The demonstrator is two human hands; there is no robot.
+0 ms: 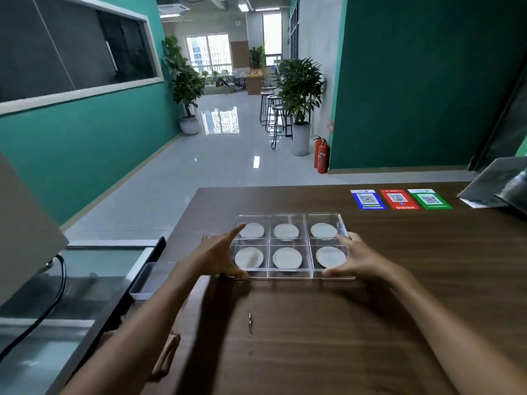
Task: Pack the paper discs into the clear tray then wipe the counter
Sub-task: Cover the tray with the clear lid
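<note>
Centrally in frame, the clear tray sits on the wooden counter, one paper disc per compartment, six total. Left hand and right hand grip its opposite sides.

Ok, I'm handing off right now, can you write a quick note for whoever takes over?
Left hand: grip on the left edge of the clear six-compartment plastic tray.
Right hand: grip on its right edge.
Tray sits on the dark brown wooden counter.
Done: one round white paper disc lies in every compartment.
Left: wipe the counter; a small wet streak lies near the front. No cloth in view.
</note>
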